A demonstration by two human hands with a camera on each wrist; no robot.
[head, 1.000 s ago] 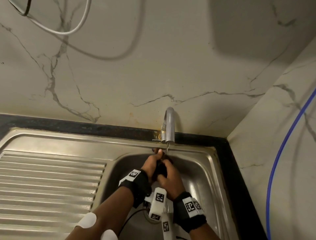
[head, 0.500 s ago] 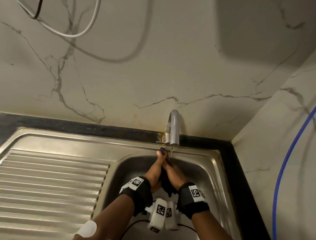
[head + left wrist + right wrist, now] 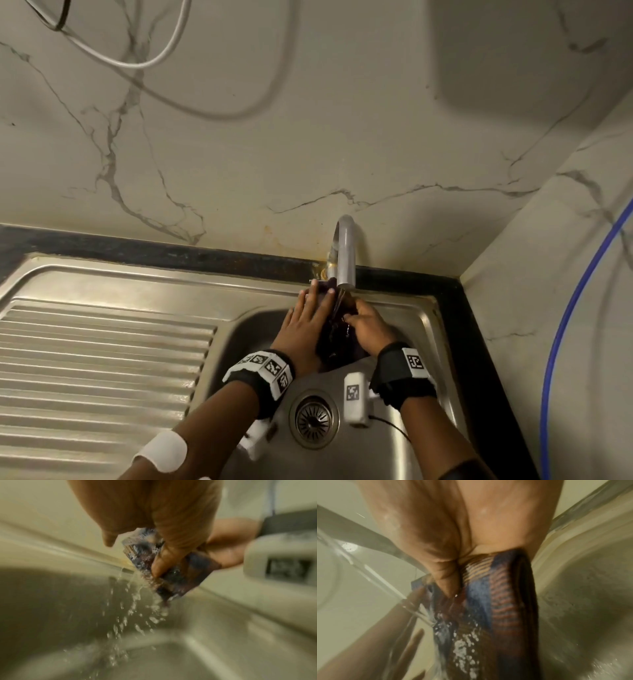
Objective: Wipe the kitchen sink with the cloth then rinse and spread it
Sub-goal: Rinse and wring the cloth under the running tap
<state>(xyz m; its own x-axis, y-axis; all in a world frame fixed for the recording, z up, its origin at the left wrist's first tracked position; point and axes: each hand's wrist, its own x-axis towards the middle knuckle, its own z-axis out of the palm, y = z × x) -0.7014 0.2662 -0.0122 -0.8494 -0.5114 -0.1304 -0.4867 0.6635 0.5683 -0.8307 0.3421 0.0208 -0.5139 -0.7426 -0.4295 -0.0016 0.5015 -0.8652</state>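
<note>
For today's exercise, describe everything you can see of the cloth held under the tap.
The dark woven cloth, striped blue, rust red and tan, is bunched and soaked. It sits between the left hand and right hand, over the steel sink basin, under the grey tap spout. Water streams onto it and drips off below.

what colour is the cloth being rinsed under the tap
The cloth is dark maroon with blue and pale stripes, clearest in the right wrist view.

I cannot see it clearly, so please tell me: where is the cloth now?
In the head view, the cloth is between the left hand and right hand, just below the tap, over the sink.
</note>
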